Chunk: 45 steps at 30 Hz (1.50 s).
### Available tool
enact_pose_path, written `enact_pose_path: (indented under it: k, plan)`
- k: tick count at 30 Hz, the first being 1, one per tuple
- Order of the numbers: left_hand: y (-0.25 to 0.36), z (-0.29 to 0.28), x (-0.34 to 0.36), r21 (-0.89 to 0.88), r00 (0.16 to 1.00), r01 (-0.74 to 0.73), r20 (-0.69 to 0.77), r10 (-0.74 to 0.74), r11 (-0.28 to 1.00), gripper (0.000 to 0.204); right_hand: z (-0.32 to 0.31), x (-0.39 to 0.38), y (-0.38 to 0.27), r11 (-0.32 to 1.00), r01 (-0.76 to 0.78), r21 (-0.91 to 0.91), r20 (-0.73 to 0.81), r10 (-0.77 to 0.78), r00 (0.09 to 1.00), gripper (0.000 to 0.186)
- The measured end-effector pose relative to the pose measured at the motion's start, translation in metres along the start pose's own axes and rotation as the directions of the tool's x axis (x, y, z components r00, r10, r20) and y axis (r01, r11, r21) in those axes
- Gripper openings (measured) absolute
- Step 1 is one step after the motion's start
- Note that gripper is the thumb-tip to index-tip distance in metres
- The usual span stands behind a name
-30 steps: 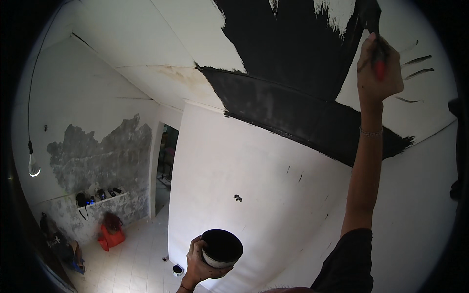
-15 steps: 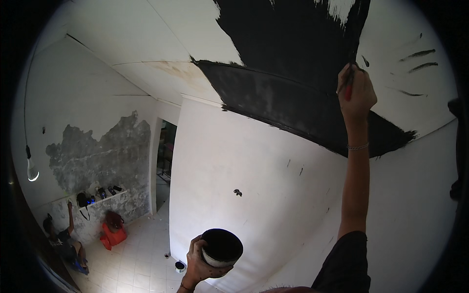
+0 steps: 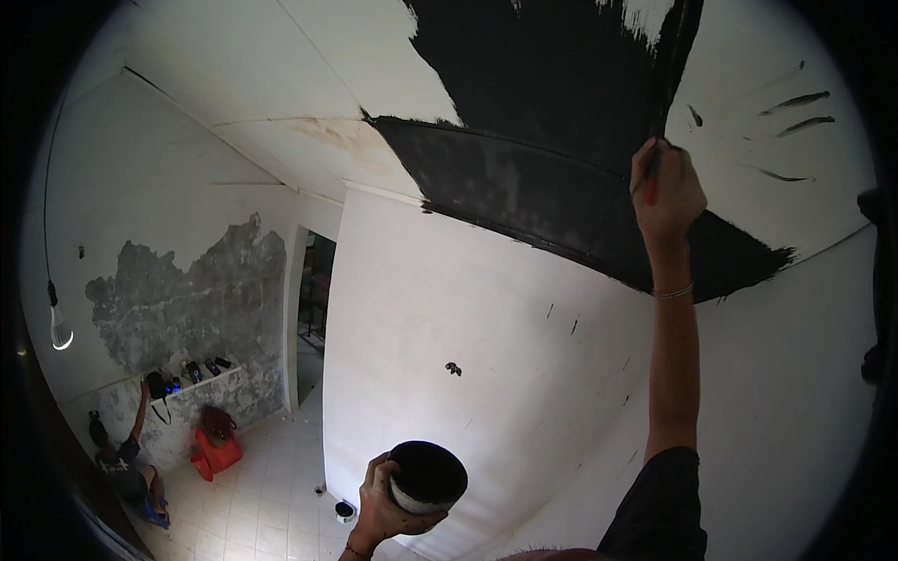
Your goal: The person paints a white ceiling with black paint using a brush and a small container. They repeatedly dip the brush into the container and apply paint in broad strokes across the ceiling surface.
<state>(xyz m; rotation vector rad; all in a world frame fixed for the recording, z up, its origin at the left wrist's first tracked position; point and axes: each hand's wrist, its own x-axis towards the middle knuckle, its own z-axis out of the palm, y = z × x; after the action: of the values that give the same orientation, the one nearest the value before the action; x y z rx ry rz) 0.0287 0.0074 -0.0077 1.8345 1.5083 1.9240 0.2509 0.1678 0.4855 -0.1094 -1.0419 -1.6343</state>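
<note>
Red-handled brush (image 3: 652, 192) raised, paint pot (image 3: 421, 506) held low

We see a pale print on the dark shirt (image 3: 114, 464) of a person (image 3: 148, 479) seated low at the far left, but it is too small for us to read.

Of the containers, the paint pot is nearest us: pale outside, black within, though we cannot tell how full it is. The left hand (image 3: 382, 505) wraps its left side and reaches under the base. On the floor (image 3: 253, 524) beyond stands a small pail (image 3: 347, 519), whitish with a dark inside; a red bag (image 3: 216, 458) sits near the patchy grey wall.

The right hand (image 3: 669, 192) is closed firmly around the red-handled brush, at the edge of the black paint (image 3: 533, 75) on the sloping ceiling (image 3: 253, 56). The bristles merge with that black, so we cannot tell whether they touch.
</note>
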Motion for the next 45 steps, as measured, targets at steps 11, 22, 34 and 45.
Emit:
enact_pose_path:
  k: [11, 22, 34, 45]
  plan:
    - [-0.003, -0.006, -0.003, -0.006, 1.000, -0.026, -0.016, 0.026, 1.000, 0.103, -0.005, 0.094, 0.014, 0.994, -0.030, 0.102, -0.188, 0.049, 0.981, 0.026]
    - [-0.006, -0.010, -0.001, -0.018, 0.999, -0.015, -0.034, 0.014, 1.000, 0.102, -0.026, 0.196, 0.034, 0.978, 0.208, -0.021, -0.400, -0.199, 0.895, 0.028]
    - [-0.010, -0.015, -0.008, -0.061, 0.996, 0.083, 0.025, -0.082, 0.995, 0.105, -0.011, 0.143, 0.046, 0.967, 0.253, -0.045, -0.147, -0.257, 0.955, 0.023]
    - [-0.009, -0.027, -0.012, 0.008, 1.000, -0.007, -0.021, 0.007, 1.000, 0.100, 0.008, -0.001, 0.013, 0.985, 0.020, 0.174, 0.102, -0.039, 0.994, 0.018]
